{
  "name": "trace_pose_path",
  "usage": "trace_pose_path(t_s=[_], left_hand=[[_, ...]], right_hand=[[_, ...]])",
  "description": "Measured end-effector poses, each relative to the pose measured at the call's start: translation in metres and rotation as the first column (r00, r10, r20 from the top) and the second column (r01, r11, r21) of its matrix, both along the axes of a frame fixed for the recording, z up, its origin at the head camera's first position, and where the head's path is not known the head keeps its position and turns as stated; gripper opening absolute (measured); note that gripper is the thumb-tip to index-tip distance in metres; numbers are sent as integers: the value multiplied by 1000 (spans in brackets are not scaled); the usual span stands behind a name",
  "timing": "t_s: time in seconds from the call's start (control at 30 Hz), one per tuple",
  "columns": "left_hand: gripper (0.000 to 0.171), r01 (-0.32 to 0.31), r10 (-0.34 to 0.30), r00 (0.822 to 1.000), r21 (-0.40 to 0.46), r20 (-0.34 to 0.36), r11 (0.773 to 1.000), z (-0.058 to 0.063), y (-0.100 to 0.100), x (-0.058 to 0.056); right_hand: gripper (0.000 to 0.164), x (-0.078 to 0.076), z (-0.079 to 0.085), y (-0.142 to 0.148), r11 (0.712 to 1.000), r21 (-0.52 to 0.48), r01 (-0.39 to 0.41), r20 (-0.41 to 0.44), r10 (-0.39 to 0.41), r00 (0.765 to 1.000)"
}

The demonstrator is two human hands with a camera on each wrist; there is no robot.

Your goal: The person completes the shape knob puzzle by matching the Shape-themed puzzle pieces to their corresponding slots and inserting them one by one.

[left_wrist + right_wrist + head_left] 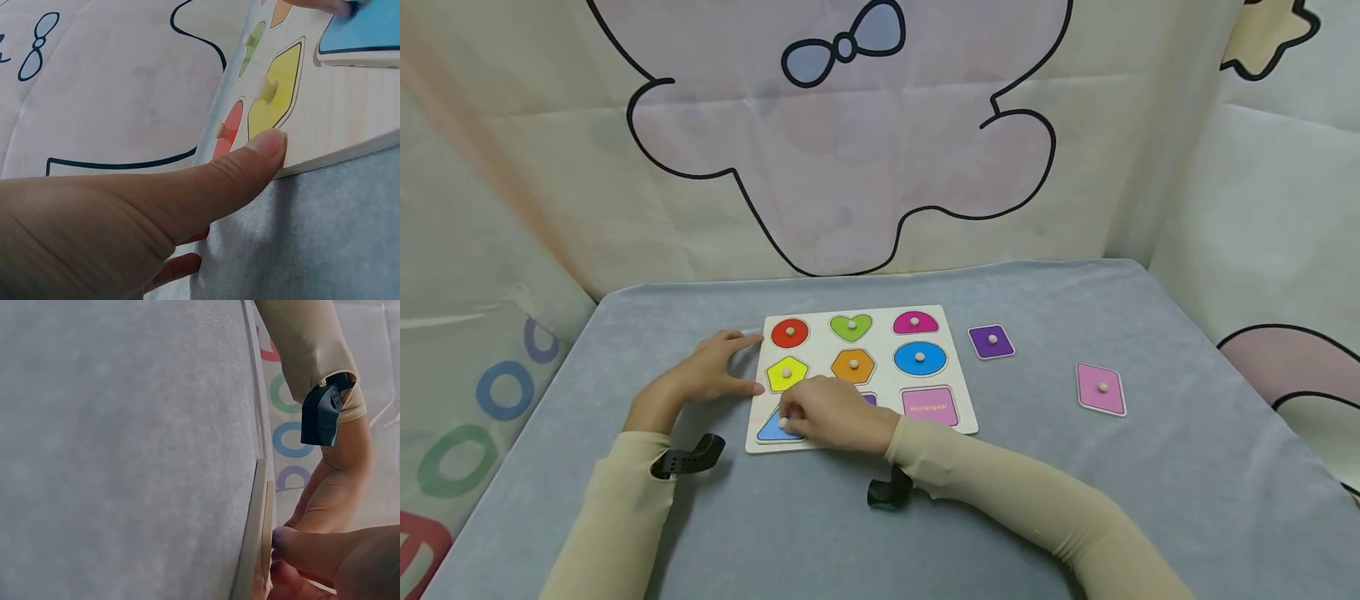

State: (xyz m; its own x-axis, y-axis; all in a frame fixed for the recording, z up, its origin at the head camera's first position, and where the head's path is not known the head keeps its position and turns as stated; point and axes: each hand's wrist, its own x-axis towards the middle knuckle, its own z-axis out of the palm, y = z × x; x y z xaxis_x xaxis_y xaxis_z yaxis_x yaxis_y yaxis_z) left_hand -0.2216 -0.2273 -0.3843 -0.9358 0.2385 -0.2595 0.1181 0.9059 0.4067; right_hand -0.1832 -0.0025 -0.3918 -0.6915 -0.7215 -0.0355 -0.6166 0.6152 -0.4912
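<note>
A white wooden peg puzzle board (882, 327) lies on the table. My right hand (835, 414) pinches the knob of a blue triangle piece (767, 431) at the board's near left corner. That piece's edge shows proud of the board in the left wrist view. My left hand (711, 372) touches the board's left edge, its thumb (265, 147) beside the yellow pentagon piece (281, 87) and its fingers extended. The pink recess marked "Rectangular" (929, 406) holds no piece. Beside it a purple recess (870, 399) is mostly hidden by my right hand.
To the board's right lie a purple square piece (992, 342) and a pink rectangle piece (1101, 402). Red, green, magenta, orange and blue oval (931, 367) knobbed pieces sit in the board. A grey-blue cloth (1015, 525) covers the table; printed curtains hang behind.
</note>
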Motion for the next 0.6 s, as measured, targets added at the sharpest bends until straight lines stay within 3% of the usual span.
trace_pose_path(t_s=[0.6], left_hand=[[93, -4, 4, 1000, 0, 7, 1000, 1, 1, 0]], right_hand=[[9, -1, 3, -3, 999, 47, -4, -24, 5, 1000]])
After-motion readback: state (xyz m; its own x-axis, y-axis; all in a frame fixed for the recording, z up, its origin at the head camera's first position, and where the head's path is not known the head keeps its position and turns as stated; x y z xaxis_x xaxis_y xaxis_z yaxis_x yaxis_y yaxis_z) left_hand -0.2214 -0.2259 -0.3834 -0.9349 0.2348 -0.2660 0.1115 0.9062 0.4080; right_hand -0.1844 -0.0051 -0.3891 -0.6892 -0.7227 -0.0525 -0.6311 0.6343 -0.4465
